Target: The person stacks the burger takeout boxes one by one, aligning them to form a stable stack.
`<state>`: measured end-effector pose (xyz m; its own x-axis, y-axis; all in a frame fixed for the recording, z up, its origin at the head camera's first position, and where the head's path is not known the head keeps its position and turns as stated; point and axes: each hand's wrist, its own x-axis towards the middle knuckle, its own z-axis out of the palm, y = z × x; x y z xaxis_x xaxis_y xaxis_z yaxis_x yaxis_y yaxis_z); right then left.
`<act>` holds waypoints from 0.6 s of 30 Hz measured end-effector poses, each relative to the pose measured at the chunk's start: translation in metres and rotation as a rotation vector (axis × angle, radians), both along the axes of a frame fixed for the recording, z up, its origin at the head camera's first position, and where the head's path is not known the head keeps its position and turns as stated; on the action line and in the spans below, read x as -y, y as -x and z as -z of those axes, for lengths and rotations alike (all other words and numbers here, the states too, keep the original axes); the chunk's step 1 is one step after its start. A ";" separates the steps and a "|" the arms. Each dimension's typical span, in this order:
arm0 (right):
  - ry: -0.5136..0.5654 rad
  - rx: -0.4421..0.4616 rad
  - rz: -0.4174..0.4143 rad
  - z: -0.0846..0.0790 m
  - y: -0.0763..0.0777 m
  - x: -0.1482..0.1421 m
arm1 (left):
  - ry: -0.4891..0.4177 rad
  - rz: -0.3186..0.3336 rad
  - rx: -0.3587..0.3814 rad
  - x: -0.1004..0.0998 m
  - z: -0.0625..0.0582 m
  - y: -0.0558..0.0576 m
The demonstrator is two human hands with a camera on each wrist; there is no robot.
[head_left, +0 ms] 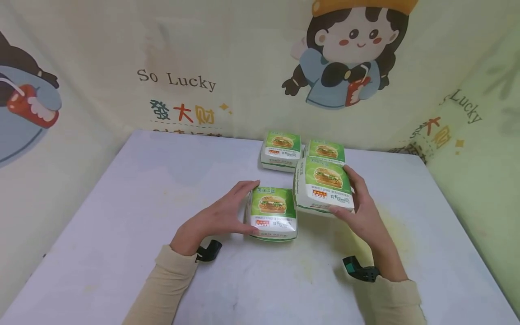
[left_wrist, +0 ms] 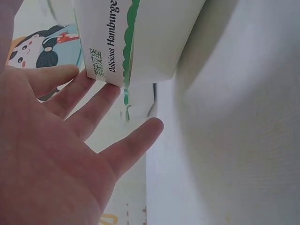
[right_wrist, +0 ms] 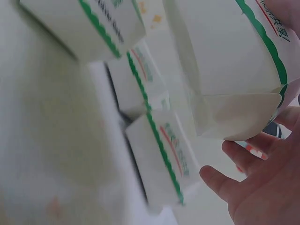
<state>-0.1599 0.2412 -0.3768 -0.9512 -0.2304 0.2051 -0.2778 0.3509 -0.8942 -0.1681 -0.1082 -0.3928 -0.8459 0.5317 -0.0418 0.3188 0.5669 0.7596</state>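
My left hand [head_left: 223,216] spans the left side of a green-and-white burger box [head_left: 273,214] at the front of the group. The thumb is at its near corner, and the fingertips [left_wrist: 112,89] meet its far edge. In my right hand [head_left: 363,216], a second burger box [head_left: 325,185] is held by its right side, thumb in front and fingers behind. This box is raised and slightly tilted, its white underside [right_wrist: 225,61] showing in the right wrist view. It partly covers the burger box [head_left: 325,150] behind it.
Another burger box [head_left: 280,151] stands at the back left of the group, near the white table's [head_left: 162,180] far edge. A printed cloth [head_left: 243,67] hangs behind the table and along both sides. Each wrist wears a small black camera [head_left: 209,251].
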 end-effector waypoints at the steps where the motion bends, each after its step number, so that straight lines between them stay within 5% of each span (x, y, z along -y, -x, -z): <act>1: -0.004 -0.004 -0.007 -0.001 0.000 0.003 | -0.002 -0.002 0.002 0.000 0.000 0.000; 18: 0.038 -0.011 -0.117 -0.006 -0.001 0.043 | 0.009 -0.005 -0.005 0.003 0.000 0.000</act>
<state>-0.1590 0.1981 -0.3706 -0.9160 -0.3311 0.2266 -0.3251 0.2814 -0.9029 -0.1677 -0.1113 -0.3925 -0.8486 0.5274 -0.0421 0.3203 0.5753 0.7526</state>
